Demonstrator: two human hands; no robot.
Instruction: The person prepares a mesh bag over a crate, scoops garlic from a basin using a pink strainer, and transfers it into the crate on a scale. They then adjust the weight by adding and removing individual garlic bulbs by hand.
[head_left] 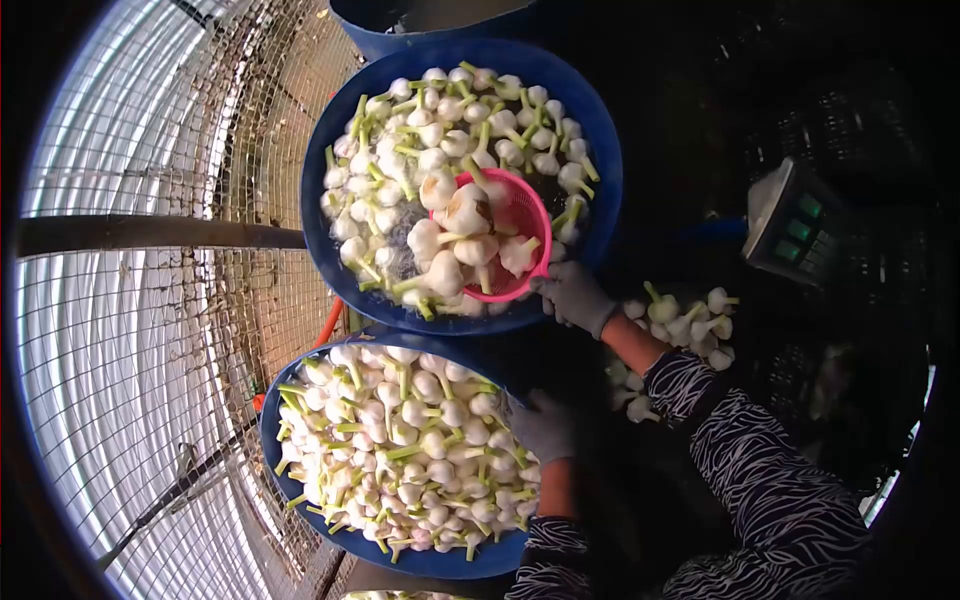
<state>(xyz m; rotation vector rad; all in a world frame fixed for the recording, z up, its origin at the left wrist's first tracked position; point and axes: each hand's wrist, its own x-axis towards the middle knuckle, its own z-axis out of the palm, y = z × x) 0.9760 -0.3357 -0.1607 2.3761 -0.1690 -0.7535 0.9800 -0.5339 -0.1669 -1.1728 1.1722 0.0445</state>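
My right hand [575, 297], in a grey glove, grips the handle of a pink strainer [543, 225]. Several garlic bulbs [467, 210] with short cut stems lie in the strainer, some with brownish skin. It is held over a round blue tub [603, 150] of water in which many white garlic bulbs float. Below it, my gloved left hand [545, 425] is at the right rim of a second blue tub [455, 563], heaped with garlic. Its fingers look stretched out at the edge of the heap, though they are dim and blurred, with nothing visible in them.
Wire mesh [130, 330] and a metal bar [160, 235] run along the left side. A scale with a green display [795, 225] stands at the right. More loose garlic [690, 325] lies in a dark area beside my right forearm. Another blue tub [430, 38] is at the top.
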